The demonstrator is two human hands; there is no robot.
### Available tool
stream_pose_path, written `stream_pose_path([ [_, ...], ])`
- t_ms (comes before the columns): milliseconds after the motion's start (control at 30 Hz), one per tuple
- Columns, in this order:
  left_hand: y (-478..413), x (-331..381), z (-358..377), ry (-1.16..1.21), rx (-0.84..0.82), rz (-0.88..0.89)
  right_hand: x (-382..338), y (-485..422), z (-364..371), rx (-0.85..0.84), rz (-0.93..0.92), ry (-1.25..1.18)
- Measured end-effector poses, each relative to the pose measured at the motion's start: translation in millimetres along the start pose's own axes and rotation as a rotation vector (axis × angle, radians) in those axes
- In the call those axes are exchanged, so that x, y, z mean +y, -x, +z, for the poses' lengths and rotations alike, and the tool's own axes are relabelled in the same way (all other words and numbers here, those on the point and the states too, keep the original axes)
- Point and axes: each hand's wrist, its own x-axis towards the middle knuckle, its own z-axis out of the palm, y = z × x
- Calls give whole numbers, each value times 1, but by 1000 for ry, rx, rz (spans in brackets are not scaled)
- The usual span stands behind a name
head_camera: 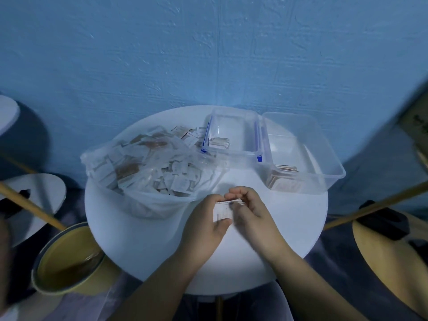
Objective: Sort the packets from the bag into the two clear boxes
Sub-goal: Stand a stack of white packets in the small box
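Sorting mid-step, left hand (205, 220) and right hand (253, 213) pinched packets (222, 212), fingers curled, beside the bag (148, 172); next probably meant choosing between the clear boxes (234, 111).

Blue wall (162, 54); round white table (139, 239); dim light.

Ok, two arms in shot, both bare from the btm edge up to the wrists. Left forearm (162, 281) and right forearm (308, 274) look smooth. Left hand (206, 224) is bare, w/ short, rounded fingers. Right hand (251, 210) is also bare and a bit blurred. Small dark spot at a fingertip where they meet, nail or mark, can't tell. Btwn the arms there's dark grey-blue cloth (252, 306), prob. trousers, too dim to say.
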Motion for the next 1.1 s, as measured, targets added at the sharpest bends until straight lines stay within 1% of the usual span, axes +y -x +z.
stream_pose_path([
  [100, 3, -3, -3, -23, 16, 28, 0, 6, -5, -74, -84, 295],
  [200, 4, -4, -6, -6, 52, 42, -3, 6, -15, -99, -235, 584],
  [267, 4, -6, -5, -37, 31, 51, -3, 5, -20, -102, -279, 702],
  [333, 4, -8, -4, -96, 21, 45, -4, 4, -22, -124, -292, 760],
  [467, 3, -8, -4, -154, 14, 54, -3, 3, -19, -220, -337, 842],
  [633, -2, -5, -9, -160, 1, 39, -14, -4, -21, -256, -320, 908],
  [733, -9, 7, -11, -162, -5, 89, -32, -10, -30, -272, -302, 934],
  [833, -26, 32, -9, -133, 24, 152, -59, -19, -50, -277, -287, 932],
  [900, -42, 50, -3, -73, 55, 161, -80, -26, -70, -242, -244, 875],
  [1000, -66, 68, 15, 58, 93, 128, -105, -42, -104, -123, -174, 751],
  [1100, -84, 69, 37, 14, 71, 163, -111, -66, -135, 17, -136, 761],
])
